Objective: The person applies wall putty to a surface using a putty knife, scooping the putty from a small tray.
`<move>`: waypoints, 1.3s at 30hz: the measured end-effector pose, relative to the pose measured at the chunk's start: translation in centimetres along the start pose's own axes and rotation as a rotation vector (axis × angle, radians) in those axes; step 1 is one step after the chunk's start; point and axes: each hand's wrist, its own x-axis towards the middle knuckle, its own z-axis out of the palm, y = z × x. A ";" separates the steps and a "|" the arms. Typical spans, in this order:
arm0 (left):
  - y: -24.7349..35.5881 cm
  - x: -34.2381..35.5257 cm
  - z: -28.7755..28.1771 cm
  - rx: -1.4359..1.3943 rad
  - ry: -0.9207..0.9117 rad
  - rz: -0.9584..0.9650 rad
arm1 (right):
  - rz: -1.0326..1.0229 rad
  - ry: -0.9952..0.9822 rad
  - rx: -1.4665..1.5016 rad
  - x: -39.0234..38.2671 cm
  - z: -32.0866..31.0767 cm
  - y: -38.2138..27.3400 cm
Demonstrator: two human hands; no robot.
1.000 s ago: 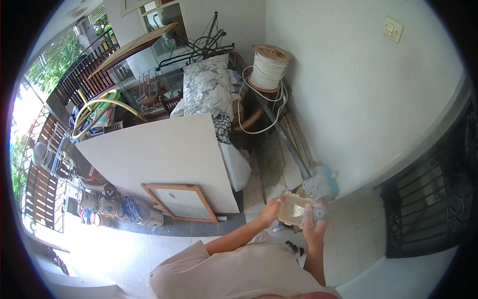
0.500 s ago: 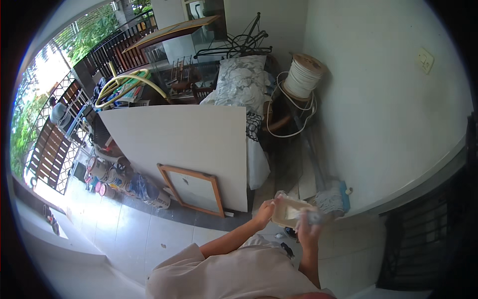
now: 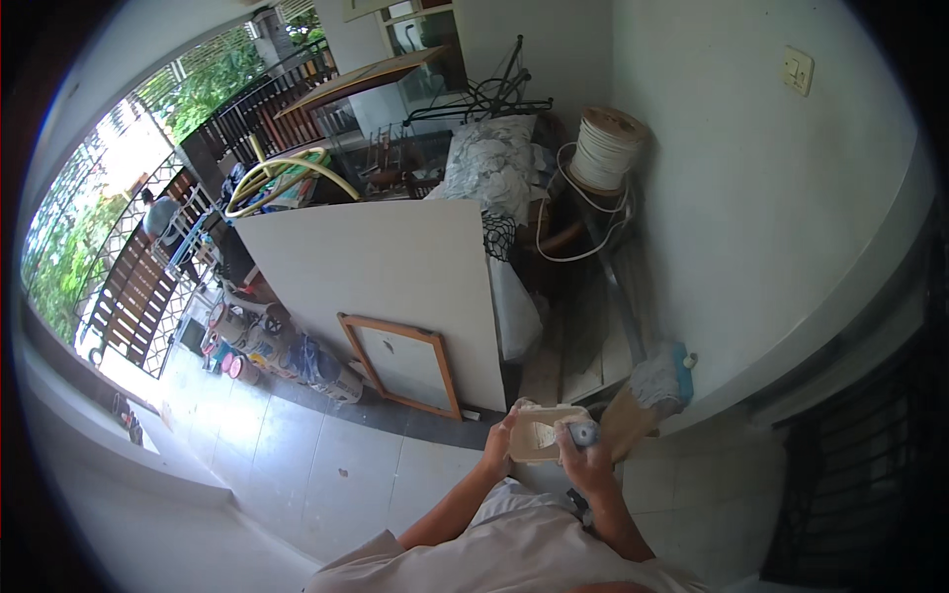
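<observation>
- The left hand [image 3: 497,447] has its grip closed on the left edge of a shallow beige tray of moulded cardboard [image 3: 541,435], held low in the middle of the view, in front of the person's chest.
- The right hand [image 3: 585,463] is clenched around a small pale-blue bottle-like object [image 3: 583,433], pressed against the right edge of the tray (its exact shape is too small to tell).
- The tray's open side faces up, with a pale patch inside it.
- Both forearms rise from the lower edge, above a light beige shirt [image 3: 514,558].
- Just beyond the hands, a large white board [image 3: 386,277] leans upright, and a wooden-framed panel [image 3: 403,364] rests against its foot on the grey tiled floor [image 3: 297,465].
- To the right of the hands, a mop with a blue head [image 3: 660,381] lies against the white wall [image 3: 732,198].
- Farther back stands a spool of white cable [image 3: 605,150], beside a grey patterned cushion [image 3: 489,163] and a coiled yellow hose [image 3: 282,178].
- Paint cans [image 3: 242,346] stand on the floor to the left, near a dark railing [image 3: 129,296].
</observation>
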 end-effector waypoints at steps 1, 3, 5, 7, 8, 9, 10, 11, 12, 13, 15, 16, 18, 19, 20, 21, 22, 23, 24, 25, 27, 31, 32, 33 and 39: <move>-0.2 -0.7 -0.2 0.002 0.061 -0.009 | -0.060 0.042 0.071 -0.4 0.1 0.0; -1.4 -2.7 -0.7 -0.116 0.116 0.015 | -0.193 0.019 -0.070 -1.1 0.2 -0.3; -2.5 -4.4 -1.7 -0.128 0.210 0.044 | -0.227 -0.071 -0.104 -1.6 0.6 -0.9; -3.0 -6.2 -3.1 -0.162 0.302 0.066 | -0.211 -0.096 -0.028 -2.2 1.8 -1.7; -3.2 -7.1 -4.0 -0.179 0.318 0.080 | -0.210 -0.130 -0.031 -2.4 2.7 -2.1; -3.2 -8.2 -4.8 -0.197 0.333 0.096 | -0.191 -0.248 -0.042 -2.5 3.6 -2.4; -3.1 -9.2 -5.7 -0.215 0.338 0.103 | -0.155 -0.355 -0.056 -2.5 4.7 -2.7; -2.9 -10.4 -6.5 -0.183 0.364 0.115 | -0.259 -0.383 -0.107 -2.7 5.7 -3.1; -2.7 -11.3 -7.3 -0.202 0.374 0.134 | -0.281 -0.426 -0.119 -3.0 7.0 -3.3; -2.4 -12.0 -8.0 -0.193 0.438 0.201 | -0.240 -0.425 -0.059 -3.2 8.5 -3.5; -1.5 -13.4 -9.9 -0.198 0.507 0.282 | -0.209 -0.439 -0.007 -3.5 11.6 -3.8; -1.1 -14.2 -11.1 -0.226 0.499 0.328 | -0.200 -0.506 -0.025 -3.7 13.2 -4.0; -0.3 -15.7 -13.7 -0.271 0.508 0.386 | -0.194 -0.600 -0.048 -4.1 16.3 -4.4; 0.1 -16.7 -15.4 -0.240 0.502 0.415 | -0.274 -0.584 -0.074 -4.5 18.1 -4.6; 0.7 -17.8 -17.3 -0.212 0.475 0.452 | -0.329 -0.559 -0.090 -4.9 20.2 -4.8; 1.7 -18.7 -19.3 -0.205 0.514 0.465 | -0.369 -0.587 -0.082 -5.2 22.6 -5.1; 2.5 -19.7 -21.2 -0.227 0.513 0.510 | -0.272 -0.646 -0.079 -5.6 25.0 -5.3; 3.1 -21.1 -22.9 -0.259 0.499 0.534 | -0.137 -0.698 -0.088 -6.1 27.5 -5.6; 3.8 -22.6 -24.7 -0.267 0.530 0.560 | -0.170 -0.729 -0.084 -6.6 30.1 -5.8; 4.6 -24.1 -26.4 -0.232 0.587 0.547 | -0.305 -0.686 -0.073 -7.3 32.7 -6.0; 6.4 -27.2 -29.9 -0.210 0.582 0.589 | -0.415 -0.635 0.040 -8.6 37.9 -6.4; 9.2 -33.1 -35.6 -0.233 0.648 0.696 | -0.207 -0.861 0.047 -10.8 46.3 -7.7; 9.8 -34.2 -36.7 -0.215 0.680 0.695 | -0.192 -0.889 0.048 -11.3 48.0 -8.1; 10.2 -35.2 -37.8 -0.234 0.714 0.722 | -0.255 -0.874 0.073 -11.8 49.6 -8.5; 10.6 -39.0 -42.9 -0.322 0.768 0.837 | -0.301 -1.021 -0.046 -13.2 56.9 -10.1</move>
